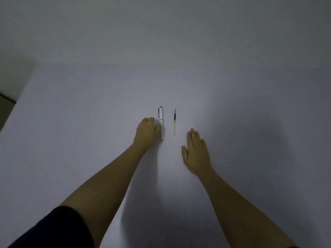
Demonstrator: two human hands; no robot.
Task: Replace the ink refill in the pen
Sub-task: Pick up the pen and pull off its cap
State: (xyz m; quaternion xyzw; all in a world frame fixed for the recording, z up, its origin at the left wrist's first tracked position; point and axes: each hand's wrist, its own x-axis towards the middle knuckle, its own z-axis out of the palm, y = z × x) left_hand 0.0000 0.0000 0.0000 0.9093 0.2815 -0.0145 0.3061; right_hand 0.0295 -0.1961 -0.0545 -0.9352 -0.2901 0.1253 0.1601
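A white pen [161,122] with a dark clip lies on the white table [232,108], pointing away from me. My left hand [146,133] rests just left of it with fingers curled in; the thumb touches the barrel, but the hand does not wrap around the pen. A thin ink refill [174,121], dark at the far end and pale yellow at the near end, lies parallel to the pen a little to its right. My right hand [196,151] lies flat, palm down, fingers apart, just below and right of the refill, not touching it.
The table's left edge [16,104] runs diagonally at the left, with a dark floor strip beyond it. A plain grey wall [161,29] rises behind the table's far edge.
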